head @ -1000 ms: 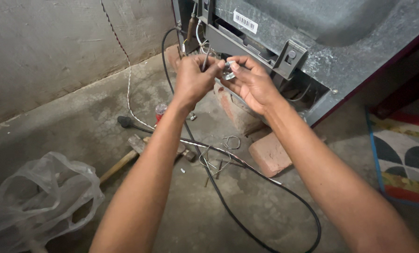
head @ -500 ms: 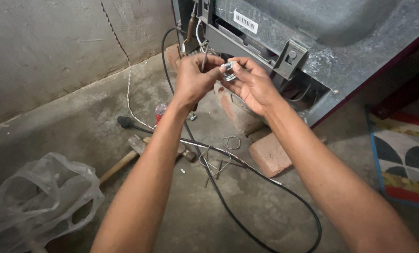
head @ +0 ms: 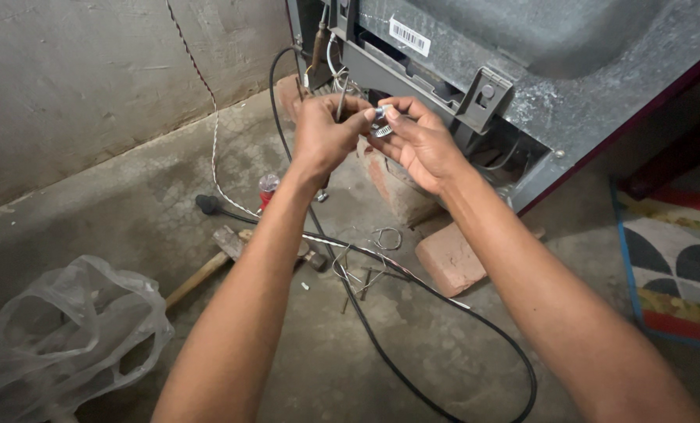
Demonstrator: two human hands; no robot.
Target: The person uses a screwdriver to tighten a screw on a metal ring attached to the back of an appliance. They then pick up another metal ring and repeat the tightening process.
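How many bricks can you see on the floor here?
2. One brick lies on the concrete floor under the right forearm. Another brick props up the grey appliance behind it. More may be hidden behind the hands.

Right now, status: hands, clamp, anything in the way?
Left hand shut on screwdriver. Right hand pinches clamp. Black cable loops on the floor below.
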